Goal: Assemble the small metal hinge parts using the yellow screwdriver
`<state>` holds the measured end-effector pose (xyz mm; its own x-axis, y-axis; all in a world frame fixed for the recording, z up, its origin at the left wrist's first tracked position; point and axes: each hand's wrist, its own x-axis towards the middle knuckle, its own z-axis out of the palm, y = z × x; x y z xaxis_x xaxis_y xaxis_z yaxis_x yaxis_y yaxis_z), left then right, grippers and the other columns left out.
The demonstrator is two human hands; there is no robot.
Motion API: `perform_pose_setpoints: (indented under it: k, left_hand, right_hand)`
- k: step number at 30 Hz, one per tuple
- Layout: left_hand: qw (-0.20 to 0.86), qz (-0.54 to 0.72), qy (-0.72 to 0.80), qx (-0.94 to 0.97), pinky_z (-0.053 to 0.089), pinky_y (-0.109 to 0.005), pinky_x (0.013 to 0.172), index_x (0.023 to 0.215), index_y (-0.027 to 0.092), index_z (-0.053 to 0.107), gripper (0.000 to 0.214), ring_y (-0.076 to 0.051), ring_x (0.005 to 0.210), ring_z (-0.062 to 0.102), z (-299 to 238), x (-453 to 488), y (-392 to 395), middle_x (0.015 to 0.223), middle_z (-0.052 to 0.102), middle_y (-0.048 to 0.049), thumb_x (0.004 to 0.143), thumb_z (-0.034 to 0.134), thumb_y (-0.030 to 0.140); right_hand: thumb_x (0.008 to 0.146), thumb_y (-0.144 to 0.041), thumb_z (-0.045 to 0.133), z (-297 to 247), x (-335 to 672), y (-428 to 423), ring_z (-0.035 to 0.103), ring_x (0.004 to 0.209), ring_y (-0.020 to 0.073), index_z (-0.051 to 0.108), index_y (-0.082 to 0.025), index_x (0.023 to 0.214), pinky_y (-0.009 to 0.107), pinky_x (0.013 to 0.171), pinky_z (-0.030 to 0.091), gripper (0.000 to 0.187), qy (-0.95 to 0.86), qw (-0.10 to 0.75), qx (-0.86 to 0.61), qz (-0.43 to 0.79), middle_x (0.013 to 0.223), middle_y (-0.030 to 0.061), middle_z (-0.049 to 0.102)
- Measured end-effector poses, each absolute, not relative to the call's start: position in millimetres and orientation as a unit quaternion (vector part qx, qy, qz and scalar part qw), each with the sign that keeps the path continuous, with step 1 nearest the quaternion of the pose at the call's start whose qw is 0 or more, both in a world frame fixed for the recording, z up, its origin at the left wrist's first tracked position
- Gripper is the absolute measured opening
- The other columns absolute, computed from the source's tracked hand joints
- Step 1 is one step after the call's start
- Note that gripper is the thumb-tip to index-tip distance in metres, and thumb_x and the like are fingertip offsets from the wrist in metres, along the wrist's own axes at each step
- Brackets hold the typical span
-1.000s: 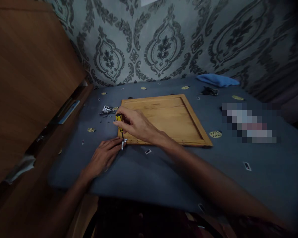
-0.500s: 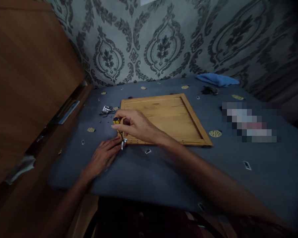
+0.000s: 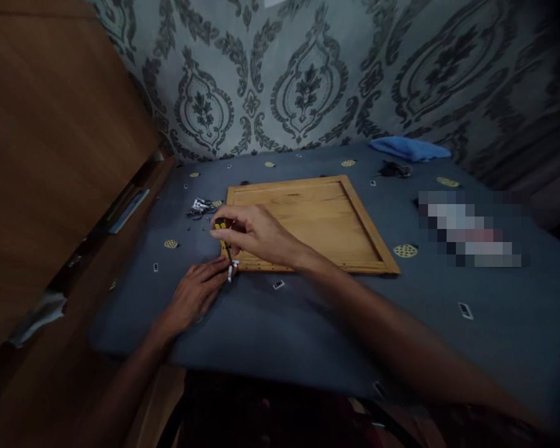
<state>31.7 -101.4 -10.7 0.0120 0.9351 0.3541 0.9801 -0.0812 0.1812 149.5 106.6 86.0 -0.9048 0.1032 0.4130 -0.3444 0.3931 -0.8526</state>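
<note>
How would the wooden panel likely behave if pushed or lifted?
The wooden panel looks rigid: its raised frame and straight edges suggest no flex. Lying flat on the blue cloth, it would probably drag rather than slide, and seems unlikely to tip or roll.

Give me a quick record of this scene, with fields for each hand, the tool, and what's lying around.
Right: right hand grips the screwdriver, yellow and black handle, tip down at the bracket
Left: left hand rests on the cover, fingertips at the bracket; grip unclear
Workpiece: wooden panel, lying flat, bracket at its near left corner
Nearby: hardware pile left of the panel; blue cloth far right
</note>
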Motion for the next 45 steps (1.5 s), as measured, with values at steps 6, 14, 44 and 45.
perform_pose_setpoints:
  k: [6, 14, 44, 45]
  left_hand:
    - [0.069, -0.187, -0.676, -0.709, 0.051, -0.043, 0.099, 0.144, 0.025, 0.059, 0.04, -0.026, 0.133, 0.061, -13, 31, -101, 0.146, 0.064, -0.0112, 0.108, 0.043, 0.019]
    - [0.047, -0.197, -0.681, -0.704, 0.051, -0.044, 0.102, 0.148, 0.028, 0.056, 0.043, -0.026, 0.135, 0.06, -11, 32, -101, 0.148, 0.063, -0.0099, 0.108, 0.045, 0.019]
    - [0.06, -0.198, -0.677, -0.706, 0.053, -0.043, 0.101, 0.144, 0.027, 0.059, 0.041, -0.026, 0.135, 0.061, -11, 32, -101, 0.146, 0.064, -0.011, 0.108, 0.042, 0.019]
    - [0.057, -0.196, -0.678, -0.706, 0.053, -0.043, 0.102, 0.144, 0.027, 0.059, 0.041, -0.025, 0.136, 0.06, -10, 32, -101, 0.146, 0.064, -0.011, 0.108, 0.043, 0.02]
  right_hand:
    - [0.095, -0.037, 0.062, 83, 145, 98, 0.045, 0.066, 0.0113, 0.052, -0.02, 0.081, 0.025, 0.063, 0.031, 0.024, -0.832, 0.263, 0.021, 0.487, 0.069, -0.0046, 0.05]
    - [0.096, -0.026, 0.057, 90, 153, 120, 0.062, 0.067, 0.0138, 0.063, -0.016, 0.113, 0.028, 0.07, 0.043, 0.02, -0.816, 0.145, 0.117, 0.548, 0.074, -0.0031, 0.06]
    - [0.093, -0.025, 0.062, 90, 152, 105, 0.047, 0.071, 0.0148, 0.057, -0.02, 0.098, 0.028, 0.068, 0.034, 0.009, -0.878, 0.228, 0.015, 0.42, 0.079, -0.0024, 0.055]
    - [0.094, -0.025, 0.061, 91, 153, 108, 0.047, 0.071, 0.0145, 0.058, -0.019, 0.102, 0.028, 0.068, 0.035, 0.01, -0.873, 0.221, 0.037, 0.434, 0.08, -0.0025, 0.055]
